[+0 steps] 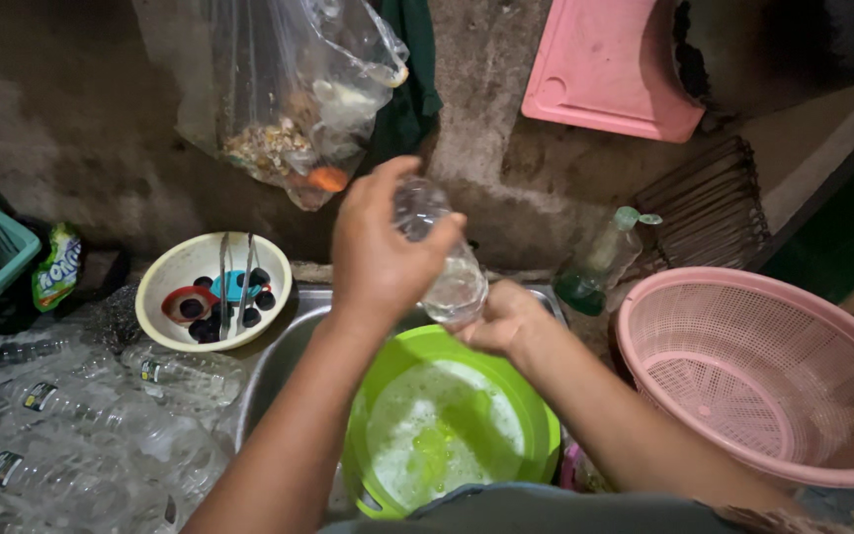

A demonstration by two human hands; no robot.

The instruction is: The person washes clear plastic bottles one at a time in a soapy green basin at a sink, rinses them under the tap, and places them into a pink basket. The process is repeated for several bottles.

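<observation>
- The fingers (425, 240) of the left hand (378, 252) are wrapped round the top of a clear glass (442, 262), gripping it.
- The right hand (501, 318) grips the glass's lower end from the right; the glass is tilted above the green basin (541, 420).
- The basin sits in the steel sink (284, 346), full of soapy water.
- Left: a cream bowl (175, 267) holding tongs, and clear bottles (81, 435) nearer.
- Right: a pink basket (773, 376) and a soap bottle (600, 262).
- Far: a hanging plastic bag (294, 89) and a pink board (610, 64) on the wall.

Metal sink (284, 346) — green basin (536, 415) inside, white bowl (175, 267) at its rim.
</observation>
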